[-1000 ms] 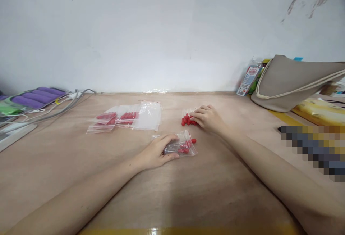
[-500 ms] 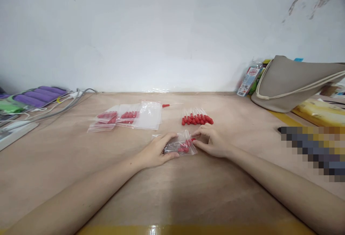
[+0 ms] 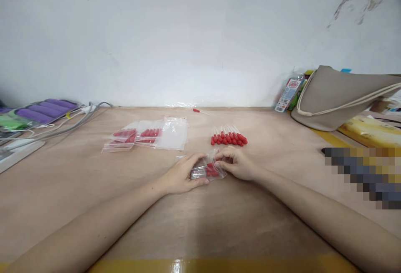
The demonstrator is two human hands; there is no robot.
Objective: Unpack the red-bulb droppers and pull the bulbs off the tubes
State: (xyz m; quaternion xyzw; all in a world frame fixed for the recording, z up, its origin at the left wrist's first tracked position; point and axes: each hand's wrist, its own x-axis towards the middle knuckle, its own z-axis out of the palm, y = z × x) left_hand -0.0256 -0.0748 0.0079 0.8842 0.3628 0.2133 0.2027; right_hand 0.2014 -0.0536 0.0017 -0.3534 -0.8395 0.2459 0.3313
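Note:
My left hand (image 3: pixel 185 176) is closed around a clear zip bag (image 3: pixel 220 176), its thumb and fingers along the two sides. Inside the bag lie several red-bulbed droppers (image 3: pixel 212 172), their clear stems pointing left. At the bag's right, open end, my right hand (image 3: pixel 235 162) has its fingers pinched at a red dropper bulb, partly hidden by the fingertips and the plastic. Just beyond that hand is a pile of red-bulbed droppers (image 3: pixel 228 138), stems pointing away from me.
Flat zip bags (image 3: pixel 175 134) lie at centre left beside filled bags (image 3: pixel 124 136) of red droppers. A single dropper (image 3: pixel 196 110) rests near the wall. Cables and a purple-padded pack (image 3: pixel 46 110) are at left; a grey bag (image 3: pixel 338 95) and a yellow pack (image 3: pixel 366 130) at right.
My right hand has moved left, carrying the dropper bulb into the bag's mouth. The single dropper at the back has shifted away towards the wall and turned. My left hand stays in place.

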